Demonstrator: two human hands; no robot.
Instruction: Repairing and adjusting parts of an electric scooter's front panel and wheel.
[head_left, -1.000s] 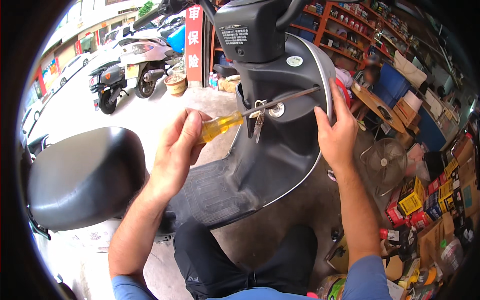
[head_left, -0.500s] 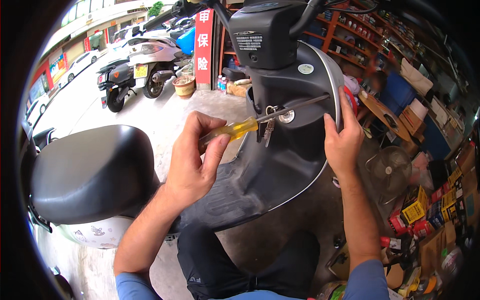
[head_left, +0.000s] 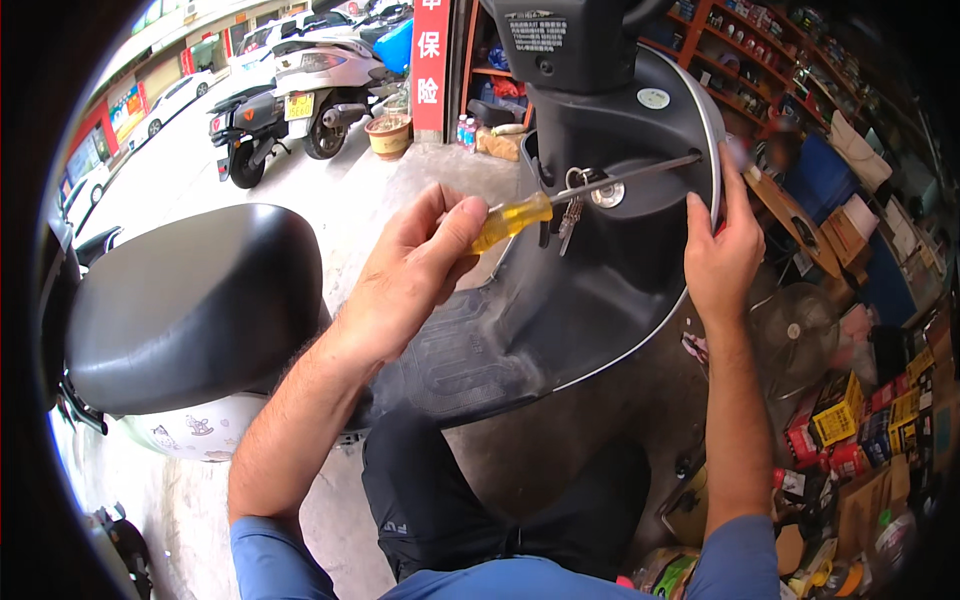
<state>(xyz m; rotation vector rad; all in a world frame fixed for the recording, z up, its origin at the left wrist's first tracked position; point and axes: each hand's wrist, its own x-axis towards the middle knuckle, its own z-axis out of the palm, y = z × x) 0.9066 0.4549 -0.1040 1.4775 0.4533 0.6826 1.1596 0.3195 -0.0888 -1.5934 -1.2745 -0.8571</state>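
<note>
Before black scooter panel (head_left: 590, 275), grey-shafted screwdriver (head_left: 537, 209), translucent yellow handle (head_left: 500, 227) in curled left hand (head_left: 422, 245), right hand (head_left: 726, 255) spread

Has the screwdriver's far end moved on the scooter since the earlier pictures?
No, not noticeably: against the round key lock, the far end of the screwdriver stays at the same spot on the black panel, up and right; the view itself shifted.

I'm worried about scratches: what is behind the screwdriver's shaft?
Behind the shaft show the scooter's black inner panel and a round silver lock. The strip directly behind it is covered; any marks there cannot be seen.
</note>
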